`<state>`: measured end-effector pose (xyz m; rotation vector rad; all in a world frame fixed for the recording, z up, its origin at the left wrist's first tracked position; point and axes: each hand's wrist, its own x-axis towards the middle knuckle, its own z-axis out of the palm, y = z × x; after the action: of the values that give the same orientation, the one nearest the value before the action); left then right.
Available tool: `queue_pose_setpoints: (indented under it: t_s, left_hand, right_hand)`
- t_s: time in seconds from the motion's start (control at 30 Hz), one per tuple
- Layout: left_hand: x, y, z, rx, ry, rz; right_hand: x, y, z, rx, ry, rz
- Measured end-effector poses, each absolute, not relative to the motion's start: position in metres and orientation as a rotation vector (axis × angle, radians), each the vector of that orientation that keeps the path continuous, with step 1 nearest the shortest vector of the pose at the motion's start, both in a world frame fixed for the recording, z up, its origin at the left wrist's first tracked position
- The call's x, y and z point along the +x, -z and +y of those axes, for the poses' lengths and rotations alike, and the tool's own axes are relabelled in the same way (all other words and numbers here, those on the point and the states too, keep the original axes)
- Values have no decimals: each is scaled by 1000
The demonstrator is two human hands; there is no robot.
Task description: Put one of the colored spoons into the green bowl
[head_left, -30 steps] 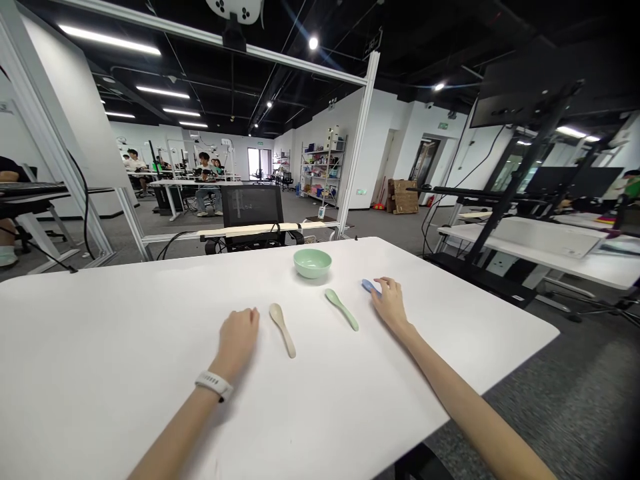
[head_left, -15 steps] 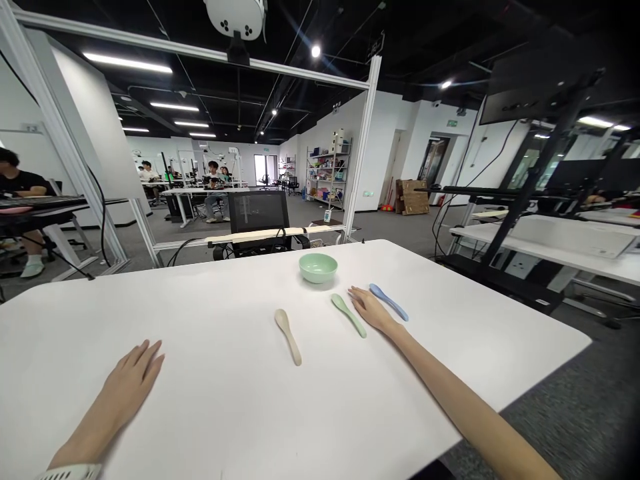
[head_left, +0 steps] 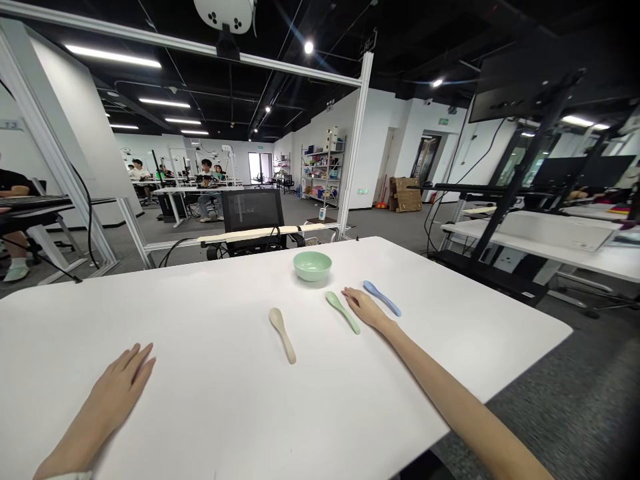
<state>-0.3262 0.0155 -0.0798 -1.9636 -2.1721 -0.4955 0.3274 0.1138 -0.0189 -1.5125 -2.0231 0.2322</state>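
Note:
My left hand (head_left: 117, 390) lies flat on the white table (head_left: 200, 400) at the left, fingers stretched out and holding nothing. Between a green spoon (head_left: 343, 313) and a blue spoon (head_left: 382, 298) rests my right hand (head_left: 364, 307), also flat with its fingers extended. It holds neither spoon; whether a fingertip touches the green one I cannot tell. A beige spoon (head_left: 283, 335) lies farther left, its bowl end pointing away from me. Behind the spoons stands a light green bowl (head_left: 313, 267), upright, with nothing visible inside.
A metal frame (head_left: 353, 147) rises beyond the table's far edge, with a black mesh chair (head_left: 253, 212) behind it. To the right is another desk (head_left: 615, 257) beside a black stand (head_left: 520, 173). Several people sit at desks in the background.
The camera view has shifted slightly, so everything on the table appears a little farther left. Both hands stay flat, and the spoons and bowl keep their places.

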Motion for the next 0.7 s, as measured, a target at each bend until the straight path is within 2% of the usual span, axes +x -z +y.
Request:
queue_pose_setpoints:
  t_s: [0.37,0.57,0.7]
  left_hand:
    - [-317,74,14,-1987,554,-2245]
    - [-316,70,13,-1984,580,-2267]
    - [-311,66,10,-1959,591,-2268]
  right_hand:
    - [297,-9,102,-1523,-140,-1866]
    - [190,-30,53,-1381,-503,-2043]
    - [141,-26,28,-1379,-558,-2182]
